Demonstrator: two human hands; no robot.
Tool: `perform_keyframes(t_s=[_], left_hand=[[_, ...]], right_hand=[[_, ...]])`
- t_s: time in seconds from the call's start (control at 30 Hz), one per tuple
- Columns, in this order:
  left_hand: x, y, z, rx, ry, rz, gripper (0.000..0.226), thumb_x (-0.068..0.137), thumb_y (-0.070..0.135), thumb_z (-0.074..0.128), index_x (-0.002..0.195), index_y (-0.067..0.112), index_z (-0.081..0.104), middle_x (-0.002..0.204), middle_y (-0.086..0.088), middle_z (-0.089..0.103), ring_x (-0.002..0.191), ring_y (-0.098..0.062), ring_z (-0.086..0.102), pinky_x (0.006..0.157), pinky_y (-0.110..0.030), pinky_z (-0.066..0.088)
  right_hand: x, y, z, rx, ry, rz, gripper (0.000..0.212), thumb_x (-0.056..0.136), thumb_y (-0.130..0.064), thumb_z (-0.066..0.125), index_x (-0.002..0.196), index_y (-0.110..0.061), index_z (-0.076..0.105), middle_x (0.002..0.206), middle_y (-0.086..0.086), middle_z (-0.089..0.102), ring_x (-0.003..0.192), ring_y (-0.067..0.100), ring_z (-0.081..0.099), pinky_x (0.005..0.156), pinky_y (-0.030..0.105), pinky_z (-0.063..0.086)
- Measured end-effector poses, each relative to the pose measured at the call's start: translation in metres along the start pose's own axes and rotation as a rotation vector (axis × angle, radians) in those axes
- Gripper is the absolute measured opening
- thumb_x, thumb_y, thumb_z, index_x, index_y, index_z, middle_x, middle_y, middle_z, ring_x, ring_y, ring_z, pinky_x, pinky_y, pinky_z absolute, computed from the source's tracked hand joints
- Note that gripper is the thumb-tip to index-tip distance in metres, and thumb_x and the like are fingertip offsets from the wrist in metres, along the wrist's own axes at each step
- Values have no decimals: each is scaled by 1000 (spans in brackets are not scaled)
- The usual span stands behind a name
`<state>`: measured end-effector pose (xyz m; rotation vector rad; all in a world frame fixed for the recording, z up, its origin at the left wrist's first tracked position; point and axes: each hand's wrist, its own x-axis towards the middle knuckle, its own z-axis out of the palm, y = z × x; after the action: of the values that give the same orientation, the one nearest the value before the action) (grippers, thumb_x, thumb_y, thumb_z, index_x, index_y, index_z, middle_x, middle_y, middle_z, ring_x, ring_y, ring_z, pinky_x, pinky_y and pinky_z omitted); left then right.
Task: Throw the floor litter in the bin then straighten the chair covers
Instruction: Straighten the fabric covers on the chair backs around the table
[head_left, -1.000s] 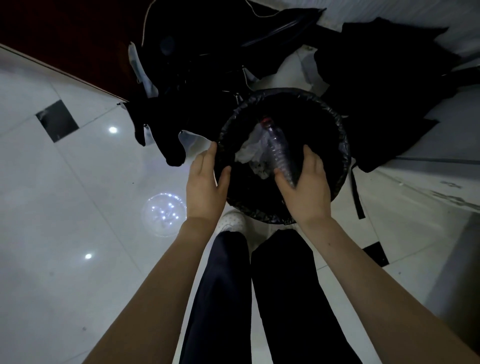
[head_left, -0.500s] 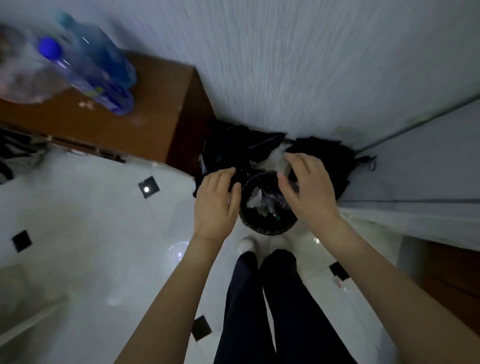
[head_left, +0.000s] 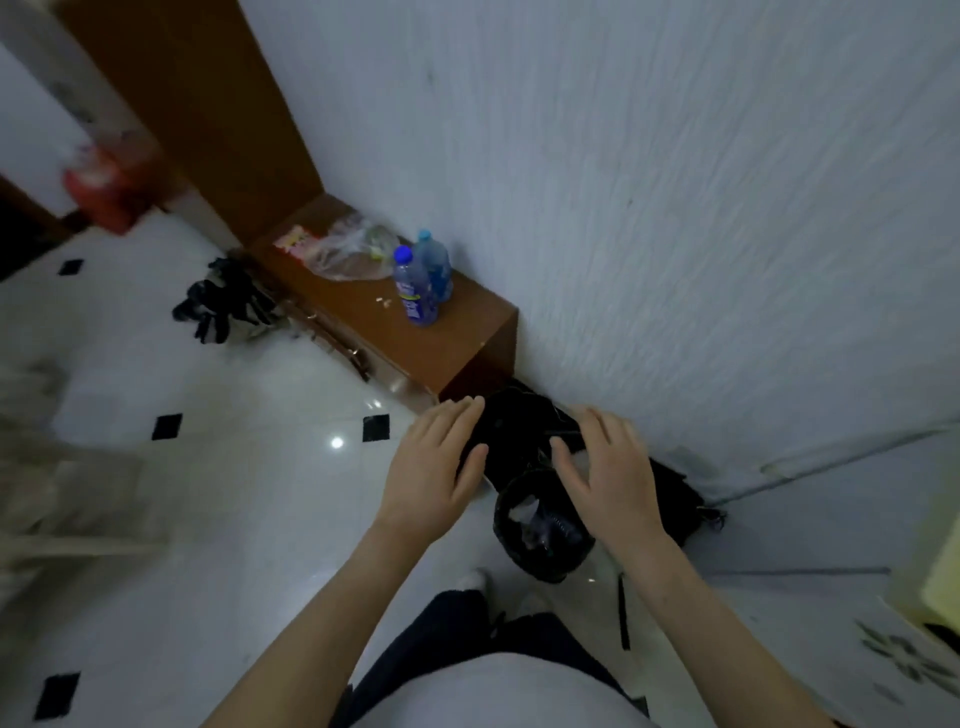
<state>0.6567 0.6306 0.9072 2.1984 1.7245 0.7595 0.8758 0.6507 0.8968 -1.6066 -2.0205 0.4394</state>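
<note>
A black bin (head_left: 540, 558) lined with a black bag stands on the white tiled floor by the wall, below my hands. Inside it lie a clear plastic bottle (head_left: 558, 525) and crumpled white litter (head_left: 522, 512). My left hand (head_left: 431, 475) hovers well above the floor to the left of the bin, fingers apart and holding nothing. My right hand (head_left: 608, 475) hovers above the bin's far side, fingers spread and holding nothing. No chair cover is plainly in view.
A low brown cabinet (head_left: 441, 338) along the wall carries two blue-capped bottles (head_left: 421, 286) and a clear plastic bag (head_left: 353, 252). Black bags (head_left: 519, 421) lie behind the bin. A dark bundle (head_left: 223, 306) lies on the floor at left. A blurred pale object (head_left: 62, 499) fills the left edge.
My view has risen and pulled back from the bin. Both hands have lifted away from the bin's rim and opened; the bottle stays inside.
</note>
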Motion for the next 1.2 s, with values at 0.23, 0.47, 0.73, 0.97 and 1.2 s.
perform_keyframes(t_s=[0.23,0.47,0.73,0.97,1.2], left_hand=[[-68,-25,-26,42,65,-253,49,101,41,38,133,8,56,131,-5,60,121,-20,53,104,-39,43],[-108,-75,-93,101,290,-490,48,100,41,39,132,11,58,130,0,61,120,-15,53,104,-29,41],[-181,-180,-174,141,450,-712,47,101,42,38,134,14,57,129,5,59,119,-10,52,97,-20,37],[-236,-282,-236,175,474,-875,49,100,46,36,133,16,57,127,5,61,114,-13,55,91,-22,42],[-227,-365,-307,215,574,-900,46,99,40,41,129,11,59,124,1,62,114,-13,53,96,-25,41]], right_hand=[[-8,-37,40,40,-227,-152,59,97,-52,37,134,-10,53,132,9,55,125,24,48,104,40,44],[39,-146,81,138,-315,-429,52,96,-49,41,128,-10,57,123,5,59,116,20,52,97,32,45],[65,-291,184,194,-431,-645,52,97,-48,39,132,-13,53,126,3,58,119,19,51,97,36,47],[74,-413,279,185,-535,-734,55,96,-50,37,132,-11,53,125,4,59,115,19,53,98,25,39],[127,-505,335,225,-586,-789,54,96,-47,38,134,-11,51,127,3,58,118,18,50,98,26,38]])
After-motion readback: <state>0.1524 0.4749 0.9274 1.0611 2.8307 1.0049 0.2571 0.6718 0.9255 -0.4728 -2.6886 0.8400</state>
